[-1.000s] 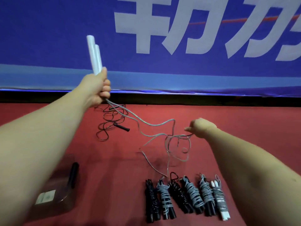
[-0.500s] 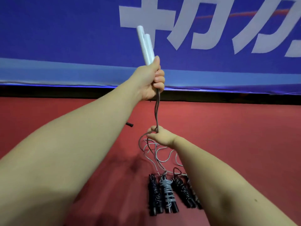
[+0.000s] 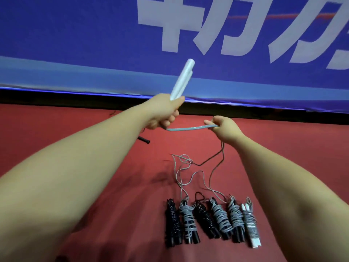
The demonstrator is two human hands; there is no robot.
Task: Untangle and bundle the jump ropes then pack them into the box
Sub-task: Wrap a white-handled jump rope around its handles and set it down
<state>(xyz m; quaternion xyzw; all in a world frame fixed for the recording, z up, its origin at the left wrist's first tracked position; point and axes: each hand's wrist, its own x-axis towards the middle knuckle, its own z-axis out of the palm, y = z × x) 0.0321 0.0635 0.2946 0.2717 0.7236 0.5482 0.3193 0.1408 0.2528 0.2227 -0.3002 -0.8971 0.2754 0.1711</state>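
At twelve o'clock our left hand [image 3: 166, 112] grips the handles [image 3: 182, 80]. Our right hand [image 3: 224, 127], pinching the cord [image 3: 190, 128], has swung toward three; wrapping seems underway.

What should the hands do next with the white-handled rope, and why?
Probably the right hand should carry the grey cord round the white handles for a first turn. The left hand grips both handles together, the cord runs taut between the hands, slack trails on the floor, and the six finished bundles are wound that way.
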